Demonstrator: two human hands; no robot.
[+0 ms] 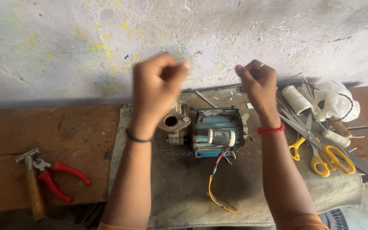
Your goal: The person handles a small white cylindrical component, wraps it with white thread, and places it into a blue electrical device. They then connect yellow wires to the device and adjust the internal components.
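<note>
Both hands are raised above a blue electric motor pump point(211, 132) lying on a grey mat point(184, 187). My left hand point(156, 87) is loosely curled, motion-blurred, with fingers pinched near the thumb; a black band circles that wrist. My right hand point(258, 85) is also closed into a pinch, with a red thread on its wrist. Whether either hand holds a thin thing I cannot tell. The pump has a metal flange point(173, 122) on its left, a white capacitor point(221, 137) on its front, and red, black and yellow wires point(216, 187) trailing toward me.
A hammer point(33, 181) and red-handled pliers point(56, 174) lie on the wooden bench point(64, 136) at left. Yellow-handled scissors point(324, 155), a white thread spool point(295, 99), a plastic bag point(335, 100) and thin sticks sit at right. A painted wall point(192, 34) stands behind.
</note>
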